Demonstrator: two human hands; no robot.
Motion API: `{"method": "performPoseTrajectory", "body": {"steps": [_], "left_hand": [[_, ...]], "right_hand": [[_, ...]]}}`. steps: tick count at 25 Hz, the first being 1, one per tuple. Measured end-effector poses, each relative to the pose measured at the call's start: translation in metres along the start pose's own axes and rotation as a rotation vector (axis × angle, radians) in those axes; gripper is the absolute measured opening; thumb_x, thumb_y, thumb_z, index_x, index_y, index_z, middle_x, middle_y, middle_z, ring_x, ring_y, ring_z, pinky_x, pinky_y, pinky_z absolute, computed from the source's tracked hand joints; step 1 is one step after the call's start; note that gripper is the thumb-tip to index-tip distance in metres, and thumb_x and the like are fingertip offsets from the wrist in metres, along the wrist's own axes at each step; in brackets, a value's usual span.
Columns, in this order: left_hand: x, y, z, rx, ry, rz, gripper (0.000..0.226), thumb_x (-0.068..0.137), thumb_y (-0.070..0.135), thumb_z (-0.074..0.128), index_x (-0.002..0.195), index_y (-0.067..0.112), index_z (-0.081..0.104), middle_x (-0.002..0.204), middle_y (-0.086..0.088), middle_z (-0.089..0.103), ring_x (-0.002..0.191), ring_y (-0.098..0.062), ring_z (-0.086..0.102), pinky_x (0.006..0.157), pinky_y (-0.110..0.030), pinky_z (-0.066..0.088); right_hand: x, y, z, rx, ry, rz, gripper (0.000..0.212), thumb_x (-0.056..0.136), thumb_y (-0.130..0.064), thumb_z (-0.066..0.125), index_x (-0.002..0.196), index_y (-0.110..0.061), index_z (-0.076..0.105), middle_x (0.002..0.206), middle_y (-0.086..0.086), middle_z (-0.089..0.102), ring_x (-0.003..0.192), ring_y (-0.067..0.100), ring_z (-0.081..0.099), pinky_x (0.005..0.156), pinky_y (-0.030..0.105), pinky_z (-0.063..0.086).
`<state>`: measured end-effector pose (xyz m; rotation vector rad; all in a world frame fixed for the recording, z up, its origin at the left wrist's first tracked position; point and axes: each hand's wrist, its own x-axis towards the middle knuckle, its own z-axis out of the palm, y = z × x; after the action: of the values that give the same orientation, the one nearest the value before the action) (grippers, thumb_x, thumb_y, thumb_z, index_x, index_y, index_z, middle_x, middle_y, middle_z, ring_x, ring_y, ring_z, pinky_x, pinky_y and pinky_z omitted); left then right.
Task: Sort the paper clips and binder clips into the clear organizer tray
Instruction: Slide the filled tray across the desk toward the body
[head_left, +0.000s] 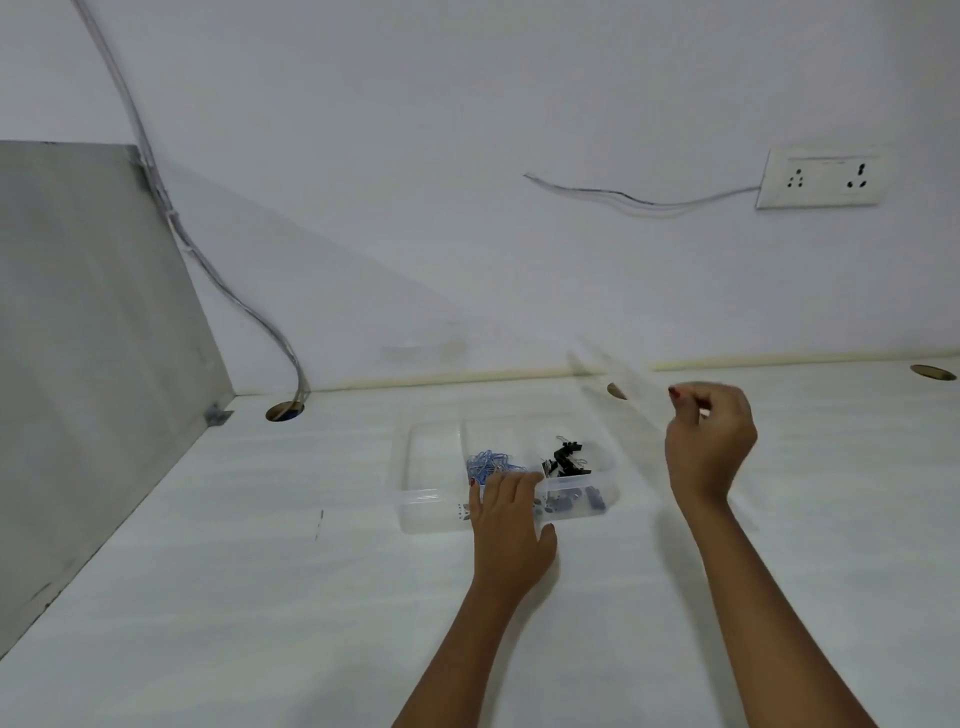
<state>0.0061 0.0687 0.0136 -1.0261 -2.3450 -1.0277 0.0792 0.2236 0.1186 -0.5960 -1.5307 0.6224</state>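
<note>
Gripping the clear organizer tray's (431, 512) front wall, the left hand (511, 525) steadies it; the right hand (709, 441) pinches closed, contents unclear. No writing is legible on the white desk (260, 597) or wall socket (823, 176).

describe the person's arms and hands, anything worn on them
Both forearms are bare, with no sleeves, watch or bracelets in view. The left hand and right hand show red polish on the nails that are visible. No rings can be made out.
</note>
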Motion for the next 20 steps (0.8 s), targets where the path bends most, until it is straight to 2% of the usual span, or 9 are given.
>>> {"method": "performPoseTrajectory", "body": {"steps": [3,7,9,11,12,14,16,18,20], "left_hand": [[0.007,0.006,-0.014,-0.313,0.042,-0.127,0.051,0.068,0.013,0.056,0.12,0.011,0.053,0.115,-0.003,0.056,0.111,-0.014,0.047,0.108,-0.046,0.034],[0.046,0.005,-0.058,-0.654,0.354,-0.456,0.069,0.08,0.01,0.068,0.137,0.005,0.029,0.134,-0.013,0.038,0.124,-0.027,0.04,0.107,-0.038,0.035],[0.071,-0.008,-0.086,-0.793,0.465,-0.659,0.084,0.079,0.021,0.071,0.142,0.007,0.017,0.145,-0.014,0.025,0.135,-0.028,0.029,0.109,-0.036,0.028],[0.086,-0.032,-0.111,-0.827,0.487,-0.686,0.078,0.082,0.03,0.067,0.141,0.011,0.021,0.146,-0.009,0.028,0.136,-0.021,0.028,0.11,-0.033,0.027],[0.088,-0.042,-0.12,-0.827,0.479,-0.645,0.058,0.086,0.032,0.061,0.133,0.013,0.034,0.138,-0.007,0.04,0.129,-0.019,0.037,0.107,-0.031,0.032],[0.09,-0.054,-0.132,-0.827,0.519,-0.645,0.016,0.094,0.033,0.046,0.093,0.019,0.053,0.098,0.002,0.059,0.096,-0.019,0.056,0.085,-0.027,0.042],[0.092,-0.06,-0.137,-0.733,0.58,-0.709,0.031,0.096,0.037,0.04,0.073,0.018,0.05,0.068,0.005,0.053,0.068,-0.018,0.052,0.072,-0.03,0.04],[0.097,-0.061,-0.14,-0.672,0.572,-0.818,0.036,0.094,0.041,0.042,0.073,0.013,0.052,0.06,0.003,0.05,0.063,-0.021,0.051,0.068,-0.031,0.041],[0.102,-0.061,-0.14,-0.706,0.503,-0.877,0.037,0.092,0.04,0.048,0.067,0.014,0.054,0.059,0.001,0.051,0.057,-0.017,0.05,0.064,-0.03,0.042]], "right_hand": [[0.012,-0.049,0.011,0.165,0.001,-0.047,0.009,0.078,0.006,0.056,0.074,0.004,0.064,0.079,0.019,0.064,0.074,0.015,0.053,0.066,0.001,0.037],[0.014,-0.099,0.012,0.345,-0.083,-0.273,0.011,0.081,0.004,0.054,0.075,0.003,0.063,0.081,0.006,0.057,0.074,-0.001,0.05,0.071,0.002,0.039],[0.014,-0.114,0.011,0.47,-0.108,-0.232,0.012,0.084,-0.001,0.052,0.08,-0.003,0.063,0.082,-0.001,0.058,0.077,-0.004,0.054,0.072,0.008,0.044],[0.014,-0.118,0.015,0.596,-0.157,-0.057,0.014,0.088,-0.006,0.047,0.085,-0.009,0.061,0.083,-0.008,0.058,0.075,-0.001,0.057,0.069,0.015,0.049],[0.015,-0.117,0.018,0.632,-0.164,0.048,0.016,0.091,-0.007,0.045,0.088,-0.01,0.06,0.082,-0.008,0.059,0.072,-0.002,0.058,0.066,0.015,0.05],[0.022,-0.105,0.028,0.658,-0.161,0.246,0.018,0.095,-0.009,0.042,0.095,-0.007,0.06,0.083,-0.003,0.061,0.066,-0.005,0.059,0.06,0.011,0.048],[0.031,-0.087,0.035,0.632,-0.282,0.411,0.024,0.096,-0.019,0.043,0.105,-0.005,0.06,0.098,0.005,0.064,0.07,-0.001,0.059,0.052,0.008,0.046],[0.031,-0.068,0.039,0.504,-0.515,0.464,0.031,0.094,-0.029,0.045,0.117,-0.01,0.055,0.107,0.007,0.061,0.073,0.007,0.06,0.046,0.008,0.045],[0.021,-0.049,0.041,0.445,-0.676,0.506,0.034,0.093,-0.027,0.049,0.123,-0.013,0.049,0.1,0.009,0.065,0.06,0.011,0.066,0.045,0.014,0.051]]}}
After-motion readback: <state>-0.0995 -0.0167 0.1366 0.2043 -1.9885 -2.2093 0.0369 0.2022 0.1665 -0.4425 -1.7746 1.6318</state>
